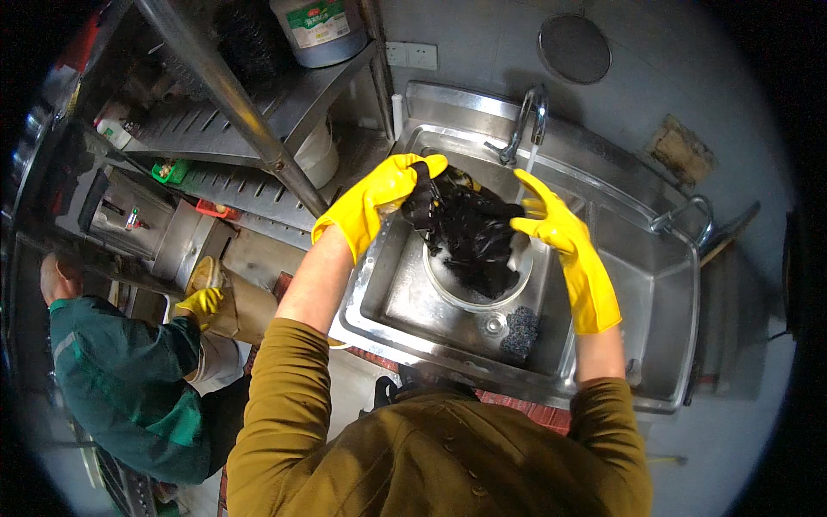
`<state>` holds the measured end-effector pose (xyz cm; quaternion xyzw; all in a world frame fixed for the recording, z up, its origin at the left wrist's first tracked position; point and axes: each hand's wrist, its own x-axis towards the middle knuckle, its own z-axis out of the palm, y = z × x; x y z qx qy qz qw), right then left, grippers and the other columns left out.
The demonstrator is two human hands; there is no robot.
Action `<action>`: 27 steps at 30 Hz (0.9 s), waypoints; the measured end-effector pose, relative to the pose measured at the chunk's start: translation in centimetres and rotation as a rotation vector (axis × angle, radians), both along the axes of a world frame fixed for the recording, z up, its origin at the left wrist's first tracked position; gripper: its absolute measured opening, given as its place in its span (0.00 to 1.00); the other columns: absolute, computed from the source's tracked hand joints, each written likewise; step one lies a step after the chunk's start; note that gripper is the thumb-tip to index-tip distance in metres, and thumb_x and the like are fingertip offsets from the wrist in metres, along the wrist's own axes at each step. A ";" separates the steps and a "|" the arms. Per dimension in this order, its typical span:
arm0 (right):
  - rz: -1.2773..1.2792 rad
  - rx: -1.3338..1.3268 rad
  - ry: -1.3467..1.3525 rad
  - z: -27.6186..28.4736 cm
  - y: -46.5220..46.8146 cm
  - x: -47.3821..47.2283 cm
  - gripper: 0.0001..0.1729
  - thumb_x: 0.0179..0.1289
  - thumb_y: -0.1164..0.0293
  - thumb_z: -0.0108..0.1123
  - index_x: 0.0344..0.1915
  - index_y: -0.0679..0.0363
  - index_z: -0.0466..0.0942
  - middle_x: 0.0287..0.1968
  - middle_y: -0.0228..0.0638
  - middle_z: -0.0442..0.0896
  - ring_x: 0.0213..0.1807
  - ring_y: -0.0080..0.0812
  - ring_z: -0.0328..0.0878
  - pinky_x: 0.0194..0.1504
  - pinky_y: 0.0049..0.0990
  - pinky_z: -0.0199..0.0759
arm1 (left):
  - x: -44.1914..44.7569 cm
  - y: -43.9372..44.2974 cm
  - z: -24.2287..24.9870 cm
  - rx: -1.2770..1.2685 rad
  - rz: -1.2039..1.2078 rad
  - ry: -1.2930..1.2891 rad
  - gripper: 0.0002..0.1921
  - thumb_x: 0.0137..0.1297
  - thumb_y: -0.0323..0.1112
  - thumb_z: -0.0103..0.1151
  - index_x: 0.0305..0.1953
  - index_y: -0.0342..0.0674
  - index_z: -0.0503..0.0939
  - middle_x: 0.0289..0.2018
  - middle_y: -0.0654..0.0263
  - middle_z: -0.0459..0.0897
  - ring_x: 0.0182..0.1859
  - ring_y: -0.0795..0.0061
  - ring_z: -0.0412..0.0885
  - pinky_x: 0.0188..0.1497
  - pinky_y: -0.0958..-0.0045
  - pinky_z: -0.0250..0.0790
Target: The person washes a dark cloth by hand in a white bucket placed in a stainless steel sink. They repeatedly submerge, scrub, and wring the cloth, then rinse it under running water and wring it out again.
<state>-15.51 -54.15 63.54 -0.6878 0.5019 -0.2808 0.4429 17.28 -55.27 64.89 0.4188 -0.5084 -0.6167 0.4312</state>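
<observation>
My left hand (394,184), in a yellow rubber glove, grips a dark strap-like edge of a wet black cloth (478,226). The cloth hangs bunched over a round white basin (446,287) with suds in it. That basin stands in the left bowl of a stainless steel sink (413,284). On the right side of the cloth is my right hand (549,216), gloved the same way, its thumb and fingers spread; whether it touches the cloth is hard to see. Water runs from the faucet (533,116) just behind it.
A dark mesh scouring pad (520,333) lies by the drain (495,324). The right bowl (633,291) has a second faucet (688,216). Steel shelving (226,129) rises at the left, with a large plastic jug (320,32). A person in green (129,388) bends over at lower left.
</observation>
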 end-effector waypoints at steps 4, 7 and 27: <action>0.158 -0.287 -0.028 -0.5 0.0 5.0 0.49 0.59 0.64 0.78 0.79 0.50 0.66 0.75 0.47 0.73 0.79 0.47 0.65 0.78 0.44 0.59 | -1.5 0.0 -0.4 0.150 -0.188 0.101 0.17 0.75 0.49 0.65 0.36 0.40 0.88 0.30 0.67 0.88 0.28 0.76 0.84 0.34 0.73 0.77; 0.150 -0.496 0.251 -1.8 1.5 6.6 0.42 0.62 0.59 0.74 0.75 0.53 0.70 0.74 0.44 0.74 0.76 0.51 0.67 0.77 0.44 0.59 | -3.4 0.9 0.7 0.172 -0.098 0.145 0.17 0.75 0.50 0.66 0.36 0.41 0.87 0.31 0.65 0.89 0.28 0.76 0.84 0.33 0.74 0.77; -0.226 -0.115 -0.851 3.4 -3.0 3.7 0.14 0.73 0.75 0.54 0.52 0.67 0.82 0.51 0.45 0.89 0.52 0.36 0.85 0.61 0.30 0.75 | -1.4 0.9 0.9 0.187 0.072 0.062 0.16 0.75 0.44 0.66 0.39 0.34 0.88 0.27 0.61 0.89 0.24 0.73 0.84 0.31 0.72 0.76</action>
